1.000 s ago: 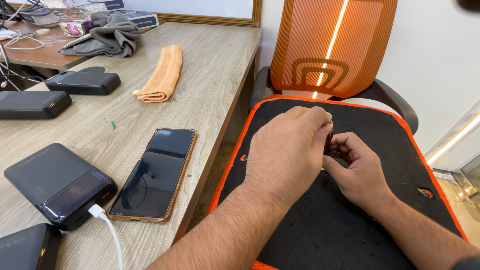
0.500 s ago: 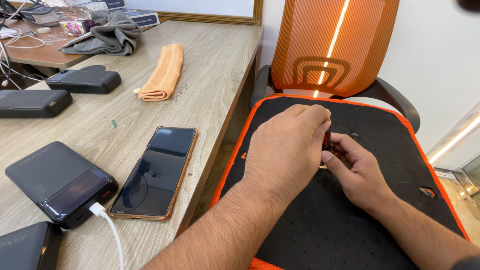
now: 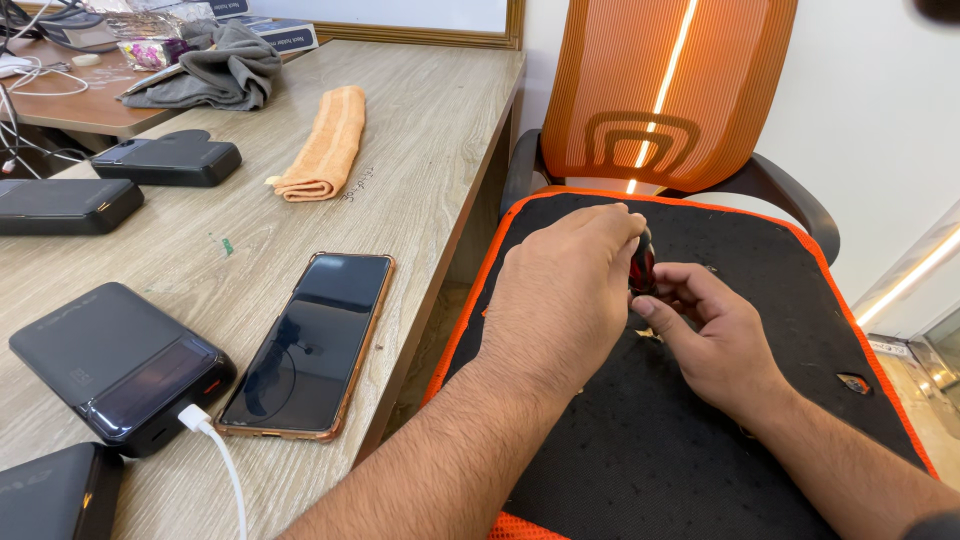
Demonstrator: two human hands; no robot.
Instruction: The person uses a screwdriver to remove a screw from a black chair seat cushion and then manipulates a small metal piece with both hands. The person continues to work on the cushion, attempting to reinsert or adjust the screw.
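Note:
Both hands meet over the black seat (image 3: 690,440) of an orange office chair. My left hand (image 3: 565,300) and my right hand (image 3: 715,340) pinch a small dark, reddish-black object (image 3: 642,268) between their fingertips. The left hand covers most of it, so its shape is unclear. The orange mesh backrest (image 3: 660,90) stands upright behind the hands.
A wooden desk (image 3: 420,150) lies to the left. On it are a smartphone (image 3: 312,340) in a copper-coloured case, black power banks (image 3: 110,360) (image 3: 65,205) (image 3: 172,158), one with a white cable (image 3: 225,470), a folded orange towel (image 3: 325,145) and a grey cloth (image 3: 215,70).
The right hand's fingers have drawn in closer to the left fingertips, and the small dark object has come into sight between them. The view has shifted slightly.

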